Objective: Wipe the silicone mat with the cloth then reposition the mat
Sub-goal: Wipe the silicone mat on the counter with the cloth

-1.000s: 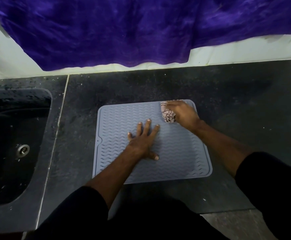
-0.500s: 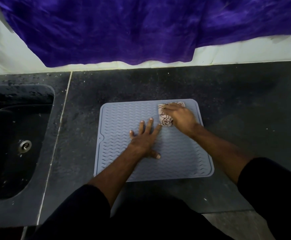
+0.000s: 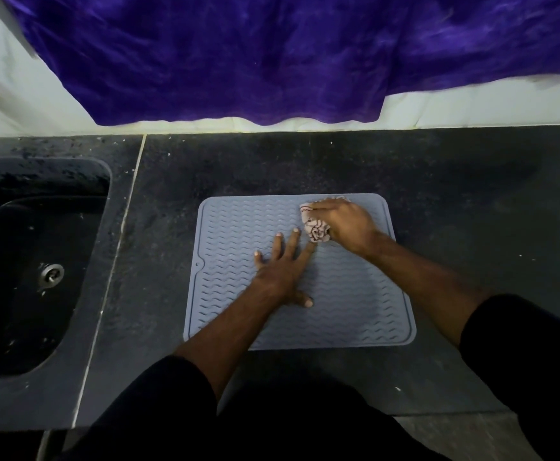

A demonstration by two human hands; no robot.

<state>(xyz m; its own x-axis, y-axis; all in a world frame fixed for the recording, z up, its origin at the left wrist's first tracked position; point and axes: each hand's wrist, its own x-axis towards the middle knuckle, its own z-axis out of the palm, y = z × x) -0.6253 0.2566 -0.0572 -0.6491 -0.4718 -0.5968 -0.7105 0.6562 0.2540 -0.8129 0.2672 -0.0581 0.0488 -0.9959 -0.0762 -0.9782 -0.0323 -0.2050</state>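
Hands are working on the mat (image 3: 238,227), which is lying flat on the dark desk (image 3: 455,194). The left hand (image 3: 283,269) is pressing down with fingers spread near the mat's middle. The right hand (image 3: 345,221) is gripping the bunched cloth (image 3: 315,229) at the mat's far right corner, just beside the left fingertips. Bare desk is showing on every side of the mat, widest to the right. The sink (image 3: 35,261) is sitting well apart on the left. Purple fabric (image 3: 238,54) is hanging behind. Most of the cloth is hiding under the right hand.
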